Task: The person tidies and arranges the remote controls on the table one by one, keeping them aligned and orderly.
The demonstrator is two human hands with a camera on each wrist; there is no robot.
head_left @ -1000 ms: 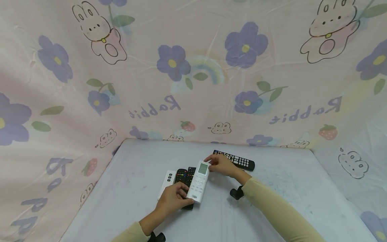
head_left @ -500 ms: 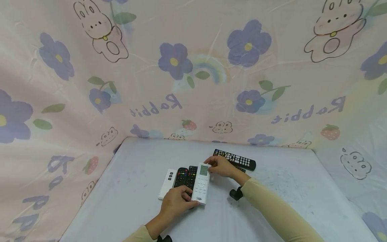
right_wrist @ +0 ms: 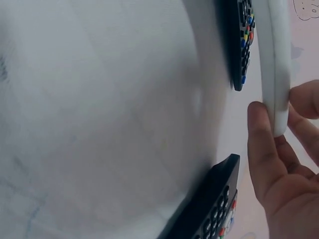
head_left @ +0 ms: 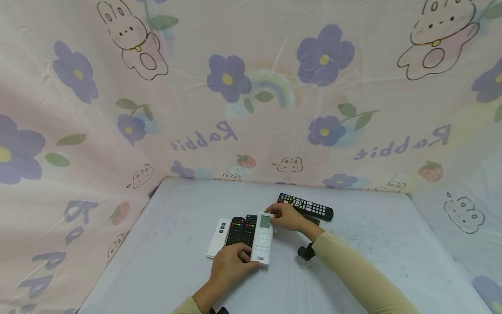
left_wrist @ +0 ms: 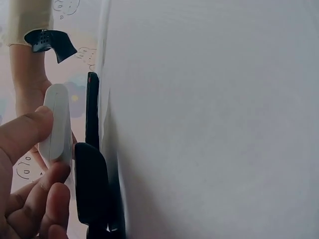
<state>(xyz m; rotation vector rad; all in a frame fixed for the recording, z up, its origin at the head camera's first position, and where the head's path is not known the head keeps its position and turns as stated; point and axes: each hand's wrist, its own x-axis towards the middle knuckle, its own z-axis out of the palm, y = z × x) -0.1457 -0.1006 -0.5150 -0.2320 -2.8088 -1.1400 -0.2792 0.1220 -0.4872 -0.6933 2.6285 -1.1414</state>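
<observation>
Both hands hold a white air-conditioner remote (head_left: 261, 244) with a small grey display. My left hand (head_left: 231, 264) pinches its near end between thumb and fingers; the left wrist view shows this white remote (left_wrist: 59, 122) end-on, raised off the tabletop. At the far end, my right hand (head_left: 289, 218) grips it by thumb and fingertips, and the right wrist view shows its side edge (right_wrist: 274, 59). Just left lie two black remotes, one (head_left: 235, 231) beside the other (head_left: 249, 226), partly covered by the left hand. Left of them lies another white remote (head_left: 218, 237).
Behind the right hand lies a black remote (head_left: 307, 206) with many buttons. A second black remote (head_left: 312, 219) shows partly beside it, mostly hidden by that hand. A white-covered table (head_left: 188, 205) bears everything, with a patterned curtain (head_left: 274, 131) along its back and sides.
The near end of the held white remote has swung right with the left hand, uncovering more of the black remotes beside it. The right hand has barely moved and keeps its hold.
</observation>
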